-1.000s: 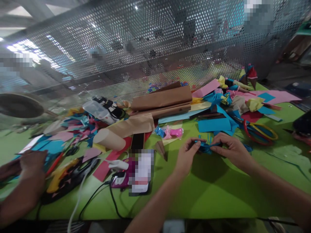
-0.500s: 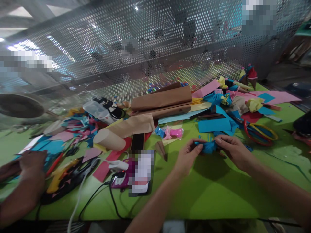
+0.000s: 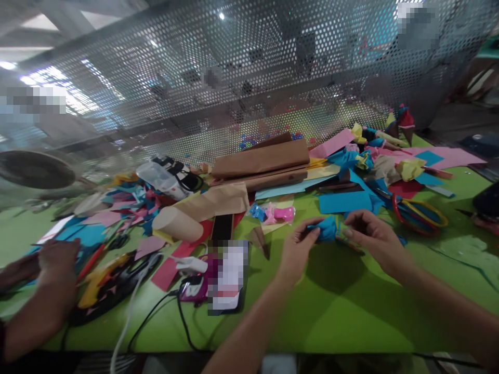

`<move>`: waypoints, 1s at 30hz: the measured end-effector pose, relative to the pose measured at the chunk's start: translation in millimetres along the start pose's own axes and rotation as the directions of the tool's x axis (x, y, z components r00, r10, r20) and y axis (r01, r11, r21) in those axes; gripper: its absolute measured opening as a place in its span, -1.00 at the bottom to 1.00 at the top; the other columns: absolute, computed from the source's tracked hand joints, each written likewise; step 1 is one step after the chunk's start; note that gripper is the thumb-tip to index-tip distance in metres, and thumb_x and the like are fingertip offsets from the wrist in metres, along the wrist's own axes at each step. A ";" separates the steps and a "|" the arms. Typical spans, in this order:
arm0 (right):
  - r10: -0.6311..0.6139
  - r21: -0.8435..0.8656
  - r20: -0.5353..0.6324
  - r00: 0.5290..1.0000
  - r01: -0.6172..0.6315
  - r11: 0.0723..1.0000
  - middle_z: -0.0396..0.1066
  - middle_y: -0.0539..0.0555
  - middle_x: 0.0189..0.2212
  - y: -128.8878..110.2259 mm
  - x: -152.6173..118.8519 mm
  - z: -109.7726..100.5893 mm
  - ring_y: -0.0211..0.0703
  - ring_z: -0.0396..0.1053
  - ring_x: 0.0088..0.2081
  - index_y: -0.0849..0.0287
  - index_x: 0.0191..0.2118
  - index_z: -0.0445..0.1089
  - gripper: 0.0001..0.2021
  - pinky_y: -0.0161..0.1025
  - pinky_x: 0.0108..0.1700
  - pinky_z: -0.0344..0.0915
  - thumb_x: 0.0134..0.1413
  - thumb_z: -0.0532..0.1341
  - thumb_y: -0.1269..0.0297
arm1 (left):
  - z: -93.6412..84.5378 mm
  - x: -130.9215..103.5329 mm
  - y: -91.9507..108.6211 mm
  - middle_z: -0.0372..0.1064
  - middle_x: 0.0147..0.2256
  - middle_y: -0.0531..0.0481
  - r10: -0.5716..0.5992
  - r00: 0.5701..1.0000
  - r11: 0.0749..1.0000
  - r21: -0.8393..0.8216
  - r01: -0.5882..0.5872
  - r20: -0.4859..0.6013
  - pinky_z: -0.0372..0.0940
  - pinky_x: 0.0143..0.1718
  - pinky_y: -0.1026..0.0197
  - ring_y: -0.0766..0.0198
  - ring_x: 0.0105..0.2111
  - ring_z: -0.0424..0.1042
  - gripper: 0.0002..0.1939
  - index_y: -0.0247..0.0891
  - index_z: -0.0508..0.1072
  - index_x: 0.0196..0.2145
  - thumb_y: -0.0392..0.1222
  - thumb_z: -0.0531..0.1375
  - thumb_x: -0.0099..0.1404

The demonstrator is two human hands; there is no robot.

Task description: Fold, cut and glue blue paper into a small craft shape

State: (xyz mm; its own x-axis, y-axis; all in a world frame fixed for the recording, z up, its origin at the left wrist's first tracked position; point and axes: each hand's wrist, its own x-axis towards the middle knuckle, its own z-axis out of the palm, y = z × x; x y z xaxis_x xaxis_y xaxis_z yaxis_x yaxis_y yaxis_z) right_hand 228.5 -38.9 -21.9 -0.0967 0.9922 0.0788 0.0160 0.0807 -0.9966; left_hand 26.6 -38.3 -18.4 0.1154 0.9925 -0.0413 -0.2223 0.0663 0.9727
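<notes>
A crumpled blue paper piece [image 3: 328,229] with a yellowish-green part on its right side is held above the green table. My left hand [image 3: 298,246] pinches its left end between thumb and fingers. On the other side, my right hand [image 3: 368,236] has its thumb and fingers closed on the right part of the same piece. A small brown paper cone [image 3: 260,242] lies left of my left hand. Behind the hands is a flat blue paper sheet [image 3: 345,202].
Red and yellow scissors [image 3: 419,214] lie right of my hands. Phones, one pale-screened [image 3: 230,275], and cables lie left. Brown paper rolls [image 3: 261,158] and paper scraps line the back, before a perforated metal panel [image 3: 234,78]. Another person's hands [image 3: 58,257] work at far left.
The blue piece has turned, and its yellowish-green part now shows between my hands. My right hand has shifted slightly, with its fingers more spread. The view has moved a little.
</notes>
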 end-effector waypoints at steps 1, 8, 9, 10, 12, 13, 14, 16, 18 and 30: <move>-0.021 -0.050 0.044 0.999 0.023 0.998 0.36 -0.01 -0.38 0.1 0.3 0.8 -0.16 0.30 -0.34 0.04 -0.18 0.46 -0.75 -0.23 -0.34 0.23 0.13 0.36 0.03 | -0.6 0.8 -0.8 0.56 -0.08 -0.07 0.016 1.000 1.000 0.019 -0.016 -0.027 0.39 -0.09 0.16 0.21 -0.13 0.48 -0.74 -0.15 0.62 -0.08 -0.14 0.33 0.26; -0.164 -0.246 0.222 0.961 0.218 0.944 0.34 0.02 -0.38 -1.5 2.4 10.4 -0.09 0.31 -0.28 0.07 -0.36 0.51 -0.82 -0.17 -0.21 0.23 0.22 0.28 0.13 | 3.5 1.0 -4.2 0.55 0.00 -0.07 0.036 0.999 0.999 0.038 -0.035 -0.012 0.35 0.06 0.08 0.16 -0.04 0.48 -0.69 -0.14 0.61 -0.04 -0.18 0.33 0.24; -0.169 -0.246 0.202 0.965 0.217 0.944 0.32 0.01 -0.41 -1.2 2.1 11.1 -0.10 0.29 -0.30 0.08 -0.40 0.49 -0.80 -0.18 -0.23 0.21 0.21 0.28 0.13 | 4.0 1.1 -5.4 0.54 0.01 -0.07 0.033 0.999 0.999 0.039 -0.033 0.007 0.35 0.06 0.07 0.15 -0.04 0.47 -0.67 -0.13 0.60 -0.02 -0.17 0.33 0.24; -0.171 -0.245 0.170 0.971 0.210 0.946 0.29 0.00 -0.43 -0.5 1.7 11.6 -0.11 0.27 -0.32 0.08 -0.43 0.47 -0.78 -0.18 -0.26 0.19 0.19 0.30 0.12 | 4.2 1.3 -6.8 0.54 0.02 -0.07 0.031 0.999 0.999 0.039 -0.032 0.025 0.34 0.07 0.06 0.15 -0.03 0.47 -0.66 -0.13 0.60 -0.01 -0.17 0.33 0.24; -0.159 -0.235 0.103 0.982 0.179 0.955 0.25 -0.03 -0.47 1.4 1.1 11.7 -0.13 0.22 -0.37 0.09 -0.48 0.41 -0.74 -0.19 -0.31 0.14 0.11 0.36 0.10 | 4.2 1.7 -9.2 0.53 0.02 -0.07 0.027 0.998 0.999 0.038 -0.029 0.055 0.32 0.09 0.05 0.14 -0.02 0.46 -0.65 -0.11 0.59 0.01 -0.17 0.33 0.24; -0.146 -0.220 0.080 0.986 0.160 0.962 0.22 -0.04 -0.48 2.6 1.0 11.4 -0.14 0.20 -0.38 0.10 -0.49 0.38 -0.72 -0.20 -0.32 0.12 0.08 0.39 0.09 | 4.1 1.8 -9.9 0.53 0.02 -0.07 0.022 0.998 0.999 0.038 -0.024 0.065 0.31 0.10 0.05 0.13 -0.01 0.45 -0.65 -0.11 0.59 0.01 -0.16 0.33 0.25; -0.129 -0.198 0.070 0.989 0.141 0.970 0.21 -0.05 -0.49 3.8 0.9 11.0 -0.15 0.19 -0.39 0.10 -0.50 0.36 -0.70 -0.21 -0.33 0.10 0.05 0.41 0.07 | 4.0 1.7 -9.9 0.53 0.01 -0.07 0.016 0.997 0.999 0.038 -0.018 0.070 0.31 0.10 0.04 0.13 0.00 0.45 -0.65 -0.11 0.58 0.02 -0.16 0.33 0.25; -0.086 -0.137 0.076 0.993 0.096 0.986 0.19 -0.06 -0.50 5.9 1.1 9.7 -0.18 0.17 -0.40 0.11 -0.50 0.32 -0.66 -0.22 -0.35 0.07 0.04 0.41 0.05 | 4.0 0.9 -8.0 0.52 0.01 -0.08 0.002 0.998 0.999 0.035 -0.004 0.066 0.33 0.09 0.05 0.12 -0.01 0.44 -0.64 -0.11 0.58 0.02 -0.14 0.33 0.26; -0.028 -0.069 0.094 0.995 0.034 0.997 0.16 -0.08 -0.53 7.6 1.6 8.3 -0.21 0.14 -0.43 0.12 -0.53 0.28 -0.61 -0.22 -0.37 0.04 0.08 0.38 0.00 | 3.7 -0.2 -4.5 0.50 0.03 -0.09 -0.006 0.998 0.999 0.033 0.004 0.063 0.37 0.03 0.06 0.13 -0.03 0.45 -0.63 -0.11 0.57 0.03 -0.10 0.33 0.26; 0.157 0.146 0.054 0.986 -0.164 0.976 0.12 -0.10 -0.60 5.1 3.4 5.9 -0.31 0.01 -0.52 0.16 -0.48 0.33 -0.58 -0.24 -0.47 -0.09 0.16 0.31 -0.09 | -0.8 1.9 -9.2 0.45 0.10 -0.13 0.074 0.968 0.993 0.077 -0.095 0.240 0.30 0.15 0.02 0.09 0.05 0.42 -0.51 -0.12 0.50 0.13 -0.13 0.37 0.24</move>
State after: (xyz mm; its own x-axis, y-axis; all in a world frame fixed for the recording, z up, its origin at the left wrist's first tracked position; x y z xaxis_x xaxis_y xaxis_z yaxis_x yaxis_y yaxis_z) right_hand 222.3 -35.7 -26.9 -0.1469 0.9859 -0.0805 -0.1134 -0.0976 -0.9887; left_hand 28.1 -36.9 -27.7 0.3275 0.9409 0.0868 -0.1575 -0.0362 0.9869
